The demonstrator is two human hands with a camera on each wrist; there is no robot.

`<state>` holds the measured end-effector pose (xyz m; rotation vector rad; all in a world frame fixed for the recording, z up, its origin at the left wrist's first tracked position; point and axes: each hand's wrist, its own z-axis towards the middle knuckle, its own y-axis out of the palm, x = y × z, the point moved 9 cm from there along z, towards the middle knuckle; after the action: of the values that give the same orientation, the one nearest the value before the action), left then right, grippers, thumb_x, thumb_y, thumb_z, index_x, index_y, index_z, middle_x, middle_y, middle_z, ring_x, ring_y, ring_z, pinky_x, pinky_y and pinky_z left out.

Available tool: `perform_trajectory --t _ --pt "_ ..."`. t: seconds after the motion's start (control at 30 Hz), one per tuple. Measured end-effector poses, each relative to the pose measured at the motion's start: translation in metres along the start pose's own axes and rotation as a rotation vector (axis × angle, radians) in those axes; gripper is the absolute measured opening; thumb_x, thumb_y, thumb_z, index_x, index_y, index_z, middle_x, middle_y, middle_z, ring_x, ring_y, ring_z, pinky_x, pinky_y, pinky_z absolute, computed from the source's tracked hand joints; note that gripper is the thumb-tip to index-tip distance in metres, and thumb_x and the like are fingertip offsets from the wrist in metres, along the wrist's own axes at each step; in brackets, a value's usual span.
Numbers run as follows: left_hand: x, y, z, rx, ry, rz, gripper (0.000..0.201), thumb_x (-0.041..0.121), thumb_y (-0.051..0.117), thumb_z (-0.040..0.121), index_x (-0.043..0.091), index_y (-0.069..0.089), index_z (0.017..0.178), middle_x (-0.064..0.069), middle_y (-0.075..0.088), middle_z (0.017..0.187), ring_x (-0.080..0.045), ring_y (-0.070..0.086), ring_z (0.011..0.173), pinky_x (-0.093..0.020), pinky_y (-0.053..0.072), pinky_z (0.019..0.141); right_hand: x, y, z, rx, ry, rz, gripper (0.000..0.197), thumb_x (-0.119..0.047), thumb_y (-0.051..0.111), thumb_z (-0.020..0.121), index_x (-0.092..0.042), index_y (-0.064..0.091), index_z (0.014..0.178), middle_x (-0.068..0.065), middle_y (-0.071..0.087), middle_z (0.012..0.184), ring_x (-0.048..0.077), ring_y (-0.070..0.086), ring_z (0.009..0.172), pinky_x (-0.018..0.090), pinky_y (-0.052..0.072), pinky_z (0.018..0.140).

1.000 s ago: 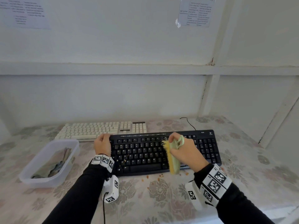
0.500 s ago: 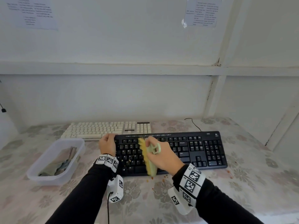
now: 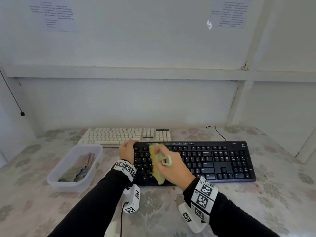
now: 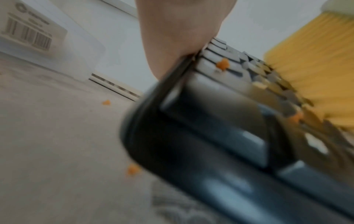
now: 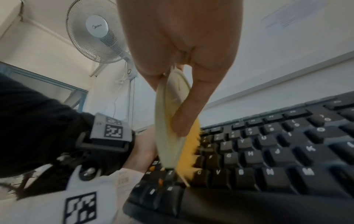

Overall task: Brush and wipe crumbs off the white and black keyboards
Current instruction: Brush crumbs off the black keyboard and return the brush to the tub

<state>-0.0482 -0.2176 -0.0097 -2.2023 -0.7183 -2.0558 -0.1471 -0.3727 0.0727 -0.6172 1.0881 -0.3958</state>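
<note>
Head view shows the right hand (image 3: 168, 165), gripping the yellow-bristled brush (image 3: 156, 164), has swept leftward to the black keyboard's (image 3: 213, 159) left end beside the left hand (image 3: 126, 152) clasping its corner, so that pass looks nearly finished, crumbs (image 5: 152, 168) remaining by the bristles, white keyboard (image 3: 124, 135) behind.

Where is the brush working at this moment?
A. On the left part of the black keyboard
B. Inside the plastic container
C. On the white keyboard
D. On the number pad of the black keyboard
A: the right hand holds the brush with its yellow bristles on the left keys of the black keyboard, close to the left hand at that end.
</note>
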Motion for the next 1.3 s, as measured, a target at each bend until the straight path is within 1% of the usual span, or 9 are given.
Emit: perform_trajectory --t 0.17,0.23,0.33,0.47,0.67,0.83,0.97,1.1,1.3 --pt "-0.013 -0.001 0.003 -0.048 -0.118 -0.062 0.016 0.013 0.060 0.084 0.010 0.067 0.070 -0.002 0.062 0.053 -0.020 0.059 0.054 -0.028 0.049 0.058 0.008 0.005 -0.009 -0.087 0.054 -0.038 0.026 -0.003 0.046 0.083 -0.029 0.043 0.083 -0.008 0.044 0.061 0.004 0.035 0.042 0.014 0.031 0.043" --pt "-0.024 -0.004 0.011 -0.069 -0.154 -0.092 0.014 0.021 0.063 0.085 0.010 0.070 0.081 -0.009 0.068 0.070 -0.028 0.064 0.071 -0.040 0.053 0.073 0.002 -0.007 0.000 -0.009 0.035 0.007 0.033 -0.001 0.047 0.083 -0.033 0.041 0.081 -0.008 0.045 0.063 0.003 0.038 0.044 0.011 0.032 0.044" --pt "-0.034 -0.003 0.017 -0.122 -0.188 -0.103 0.033 0.040 0.069 0.080 0.011 0.070 0.095 -0.016 0.069 0.099 -0.034 0.065 0.095 -0.051 0.049 0.092 -0.013 -0.019 0.014 0.180 -0.065 0.040 0.030 0.002 0.048 0.085 -0.027 0.044 0.091 -0.009 0.042 0.062 0.003 0.043 0.049 0.010 0.031 0.047" --pt "-0.019 0.002 0.002 -0.143 -0.183 -0.106 0.024 0.024 0.051 0.097 0.009 0.065 0.083 -0.014 0.064 0.076 -0.028 0.061 0.069 -0.041 0.050 0.074 -0.015 0.008 0.018 0.101 -0.050 0.042 0.030 -0.001 0.048 0.087 -0.029 0.043 0.096 -0.008 0.046 0.070 0.001 0.046 0.053 0.009 0.033 0.049" --pt "-0.014 -0.001 0.005 -0.125 -0.137 -0.063 0.024 0.018 0.052 0.096 0.009 0.066 0.079 -0.005 0.066 0.061 -0.025 0.059 0.065 -0.035 0.050 0.069 -0.005 0.033 -0.005 -0.086 0.054 -0.017 0.026 0.001 0.044 0.080 -0.024 0.044 0.090 -0.005 0.043 0.061 0.001 0.040 0.043 0.013 0.031 0.043" --pt "-0.015 -0.001 0.005 -0.120 -0.135 -0.092 0.023 0.017 0.053 0.095 0.008 0.066 0.079 -0.010 0.064 0.065 -0.025 0.059 0.061 -0.035 0.049 0.069 -0.016 0.016 0.006 0.050 0.053 0.062 0.033 0.002 0.046 0.083 -0.031 0.041 0.087 -0.007 0.041 0.057 0.003 0.041 0.040 0.011 0.030 0.042" --pt "-0.009 0.000 0.002 -0.174 -0.063 -0.084 0.022 0.011 0.048 0.097 0.002 0.065 0.085 -0.007 0.064 0.065 -0.017 0.061 0.056 -0.021 0.050 0.052 -0.033 0.020 0.019 0.162 -0.028 0.124 0.025 0.001 0.049 0.088 -0.022 0.043 0.099 -0.007 0.046 0.066 -0.002 0.048 0.047 0.010 0.034 0.044" --pt "-0.010 -0.002 0.004 -0.153 -0.066 -0.063 0.024 0.014 0.051 0.096 0.007 0.065 0.078 -0.005 0.057 0.061 -0.019 0.052 0.060 -0.025 0.047 0.055 -0.031 0.043 0.012 0.004 -0.017 0.030 0.022 -0.001 0.046 0.087 -0.016 0.047 0.104 -0.009 0.042 0.060 -0.001 0.044 0.045 0.010 0.032 0.044" --pt "-0.013 -0.001 0.004 -0.140 -0.094 -0.087 0.023 0.017 0.053 0.095 0.010 0.067 0.079 -0.009 0.064 0.069 -0.025 0.058 0.065 -0.036 0.049 0.073 -0.012 0.028 -0.001 -0.056 0.076 -0.049 0.029 -0.001 0.045 0.083 -0.028 0.044 0.092 -0.005 0.045 0.060 0.004 0.038 0.038 0.015 0.030 0.039"
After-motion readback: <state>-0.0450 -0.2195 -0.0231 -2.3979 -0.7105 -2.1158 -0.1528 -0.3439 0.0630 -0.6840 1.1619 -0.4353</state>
